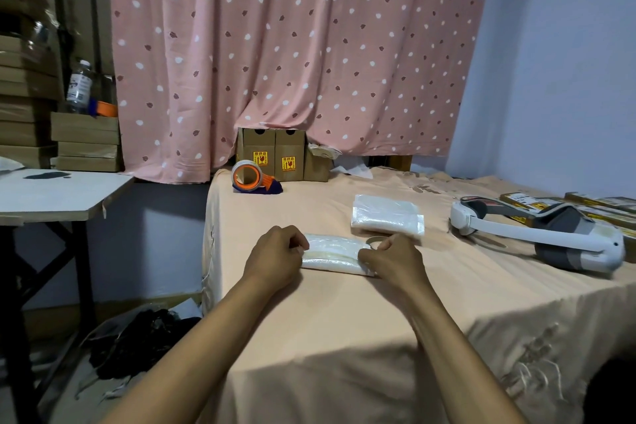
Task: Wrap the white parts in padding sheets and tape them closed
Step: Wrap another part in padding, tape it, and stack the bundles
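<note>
A long white part wrapped in a padding sheet (332,255) lies across the peach-covered table (344,320) in front of me. My left hand (275,256) holds its left end with curled fingers. At the bundle's right end, the curled fingers of my right hand (392,260) pinch the wrap, beside what looks like a small loop of clear tape (373,240). A stack of folded padding sheets (387,215) rests just behind, to the right. The orange tape dispenser (253,177) stands at the table's far left corner.
A white and grey headset (537,234) lies on the right of the table, with flat cardboard boxes (537,205) behind it. Brown cartons (275,157) stand against the pink curtain. A side table (58,196) and stacked boxes (86,141) are to the left.
</note>
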